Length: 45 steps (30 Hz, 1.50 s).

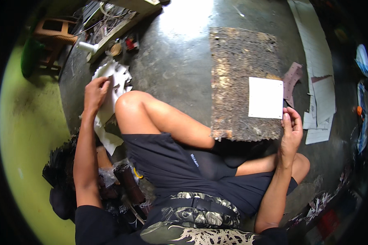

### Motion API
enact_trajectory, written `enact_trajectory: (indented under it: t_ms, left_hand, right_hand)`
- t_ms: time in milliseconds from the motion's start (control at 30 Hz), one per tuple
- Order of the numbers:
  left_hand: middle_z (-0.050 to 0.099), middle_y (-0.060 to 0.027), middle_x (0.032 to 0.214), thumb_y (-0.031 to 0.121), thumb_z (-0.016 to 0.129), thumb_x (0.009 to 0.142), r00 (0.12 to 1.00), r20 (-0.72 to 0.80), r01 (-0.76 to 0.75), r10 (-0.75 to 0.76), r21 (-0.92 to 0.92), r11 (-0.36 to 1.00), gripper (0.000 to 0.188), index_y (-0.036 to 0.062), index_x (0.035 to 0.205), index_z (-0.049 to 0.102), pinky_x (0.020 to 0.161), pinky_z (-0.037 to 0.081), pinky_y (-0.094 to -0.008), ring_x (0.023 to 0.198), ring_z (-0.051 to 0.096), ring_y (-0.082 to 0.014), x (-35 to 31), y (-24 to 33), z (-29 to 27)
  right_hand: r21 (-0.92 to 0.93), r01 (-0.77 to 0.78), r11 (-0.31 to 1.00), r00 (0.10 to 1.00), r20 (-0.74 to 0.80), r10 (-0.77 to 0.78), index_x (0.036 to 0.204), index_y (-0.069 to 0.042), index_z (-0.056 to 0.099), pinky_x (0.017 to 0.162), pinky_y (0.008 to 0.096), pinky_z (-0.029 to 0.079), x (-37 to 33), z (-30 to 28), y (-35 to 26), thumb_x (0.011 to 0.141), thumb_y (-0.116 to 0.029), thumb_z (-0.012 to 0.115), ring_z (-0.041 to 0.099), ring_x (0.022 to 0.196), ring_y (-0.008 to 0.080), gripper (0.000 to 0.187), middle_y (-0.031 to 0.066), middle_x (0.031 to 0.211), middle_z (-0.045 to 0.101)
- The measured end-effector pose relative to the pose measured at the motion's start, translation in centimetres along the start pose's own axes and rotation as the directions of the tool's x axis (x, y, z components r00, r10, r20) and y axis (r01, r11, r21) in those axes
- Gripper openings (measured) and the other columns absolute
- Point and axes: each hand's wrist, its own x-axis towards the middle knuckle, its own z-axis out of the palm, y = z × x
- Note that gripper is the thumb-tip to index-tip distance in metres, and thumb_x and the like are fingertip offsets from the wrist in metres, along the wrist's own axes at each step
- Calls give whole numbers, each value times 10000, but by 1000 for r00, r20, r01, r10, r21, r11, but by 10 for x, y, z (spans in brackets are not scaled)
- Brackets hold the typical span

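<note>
Black-clad, rested narrow-fingered right hand [292,130] at the lower-right corner of the white square [265,98] on the rough board [232,85]; rested curled left hand [94,94] against jagged white sheets [120,76]. Could not tell either grip. Seemingly was at a placing step; probably needed next to steady the square flat.

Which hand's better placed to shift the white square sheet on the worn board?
Right, likely: the right hand is at the lower right corner of the white square sheet. The left hand is across at the jagged white scraps.
</note>
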Motion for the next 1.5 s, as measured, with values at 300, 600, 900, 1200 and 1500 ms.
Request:
enact_trajectory:
  t_ms: [300,600,900,1200,1500]
  left_hand:
    - [557,73,834,-50,695,1032,967,-56,-231,249,-611,757,419,85,1422,767,649,488,-252,737,552,-20,-41,243,-26]
    - [788,-56,1056,119,722,1133,848,458,424,268,-888,176,292,-50,1370,743,821,728,-313,851,789,-107,-87,388,22]
    - [731,-46,982,131,687,1166,867,351,223,354,-909,353,457,17,1599,595,706,593,-256,821,749,-116,-116,327,3]
    - [809,-130,1255,195,765,1125,719,413,-220,559,-628,747,445,73,1542,666,1012,611,-383,1197,756,-224,-155,293,-58]
    - [832,-161,1223,208,786,1096,428,469,-612,772,-477,630,456,105,1532,705,1005,654,-438,1110,819,-311,-127,353,-141]
  right_hand:
    - [-257,340,905,924,-87,-372,1304,36,727,991,327,578,-27,23,-52,1078,-49,770,705,1094,174,245,119,1273,746]
    - [-121,485,866,868,184,-461,1551,40,598,1068,430,615,-80,64,-107,918,-107,959,729,1317,360,744,241,1476,688]
    - [487,4,873,991,115,-69,1345,46,656,724,334,684,-46,39,-79,1122,-71,709,830,888,230,257,155,1106,811]
    - [607,-75,791,995,-2,95,1259,-22,686,518,254,499,-27,4,-3,1135,-177,703,699,722,136,199,72,1027,761]
    - [712,-94,695,993,15,119,1254,-32,703,581,277,549,-23,2,12,1092,-163,719,716,755,180,209,69,1045,777]
